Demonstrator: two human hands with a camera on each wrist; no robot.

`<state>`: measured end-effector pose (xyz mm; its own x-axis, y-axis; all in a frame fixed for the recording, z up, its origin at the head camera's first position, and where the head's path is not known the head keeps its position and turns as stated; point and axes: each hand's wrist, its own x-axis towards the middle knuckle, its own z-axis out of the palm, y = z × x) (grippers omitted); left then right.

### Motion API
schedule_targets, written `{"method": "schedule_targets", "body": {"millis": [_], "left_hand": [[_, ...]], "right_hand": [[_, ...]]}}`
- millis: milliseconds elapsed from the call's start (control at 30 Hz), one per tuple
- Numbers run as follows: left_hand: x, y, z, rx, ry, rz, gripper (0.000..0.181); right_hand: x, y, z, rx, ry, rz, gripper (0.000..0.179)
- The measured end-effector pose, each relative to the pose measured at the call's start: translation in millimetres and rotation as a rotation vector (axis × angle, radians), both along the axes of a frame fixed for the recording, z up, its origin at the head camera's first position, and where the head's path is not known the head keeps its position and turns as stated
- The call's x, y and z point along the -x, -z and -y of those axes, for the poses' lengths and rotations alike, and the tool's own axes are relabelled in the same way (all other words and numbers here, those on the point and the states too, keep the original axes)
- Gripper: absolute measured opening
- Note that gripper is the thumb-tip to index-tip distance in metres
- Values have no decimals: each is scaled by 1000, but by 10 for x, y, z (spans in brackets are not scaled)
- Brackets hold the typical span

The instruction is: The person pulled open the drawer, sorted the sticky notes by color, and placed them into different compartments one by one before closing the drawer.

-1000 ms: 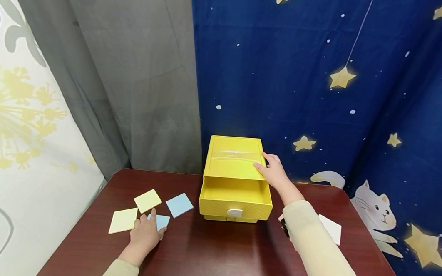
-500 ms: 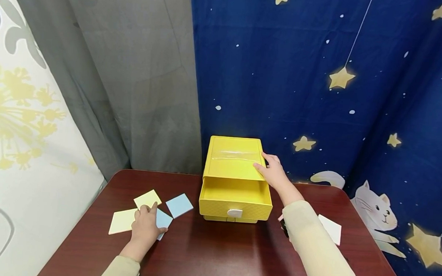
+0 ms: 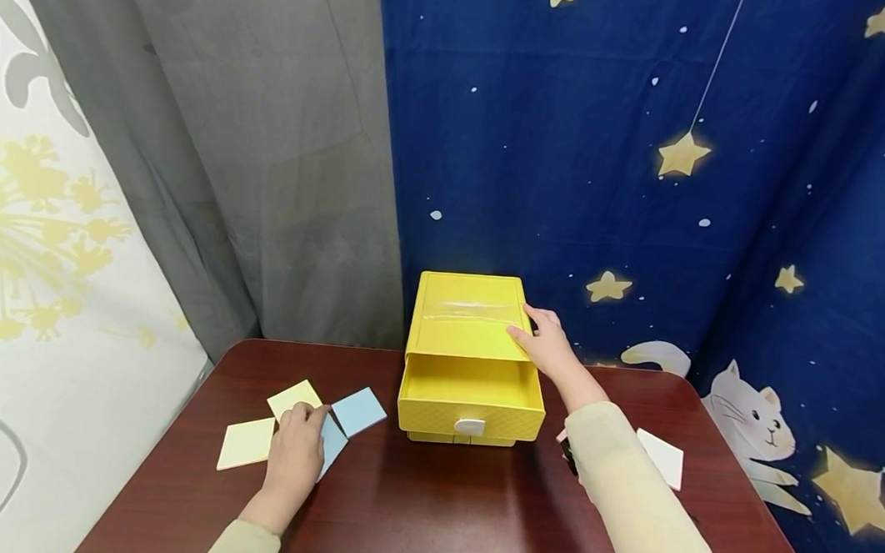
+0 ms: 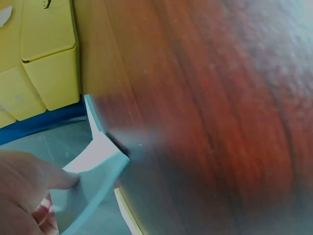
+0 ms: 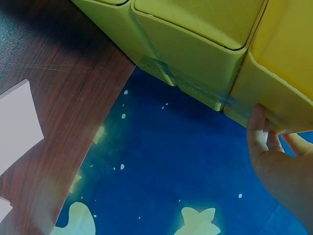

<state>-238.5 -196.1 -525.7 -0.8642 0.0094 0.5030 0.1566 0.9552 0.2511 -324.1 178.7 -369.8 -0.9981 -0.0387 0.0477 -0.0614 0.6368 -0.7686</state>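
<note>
My left hand (image 3: 294, 454) pinches a light blue sticky note pad (image 3: 333, 446), thumb on one face and fingers behind it. The left wrist view shows this pad (image 4: 100, 178) tilted, its blue edge facing the camera. Another blue pad (image 3: 359, 411) lies beside it. Two pale yellow pads, one farther back (image 3: 295, 396) and one to the left (image 3: 246, 444), flank the left hand. My right hand (image 3: 551, 345) rests on the right top edge of a yellow drawer box (image 3: 471, 311), fingers fairly straight. The box's top drawer (image 3: 473, 418) is pulled out, with its floor bare.
On the right of the dark red table (image 3: 445, 510) lies a white pad (image 3: 661, 459). A pink pad (image 3: 562, 436) is mostly hidden by the right sleeve. A starry blue curtain (image 3: 509, 146) and a grey one (image 3: 305, 177) hang behind the table.
The left fingers and thumb have drawn together on the near blue pad and tilted it, turning it slightly to the right. The right hand stays on the box.
</note>
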Motion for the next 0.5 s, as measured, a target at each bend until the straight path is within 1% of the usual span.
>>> {"method": "schedule_targets", "body": {"millis": [100,267,400,500], "left_hand": [[-14,-32,-16,-10,16,-19,30],[-44,-86,-41,-51,32,-8,29],[-64,-123,-59,-64,57,-30,27],[-79,-151,-70,-61,71,-46,31]], "right_hand": [[0,0,3,7,-3,1,65],[11,10,2,13,-3,3,65],[24,19,-5,2,4,0,64],[23,17,-8,-2,7,2,64]]}}
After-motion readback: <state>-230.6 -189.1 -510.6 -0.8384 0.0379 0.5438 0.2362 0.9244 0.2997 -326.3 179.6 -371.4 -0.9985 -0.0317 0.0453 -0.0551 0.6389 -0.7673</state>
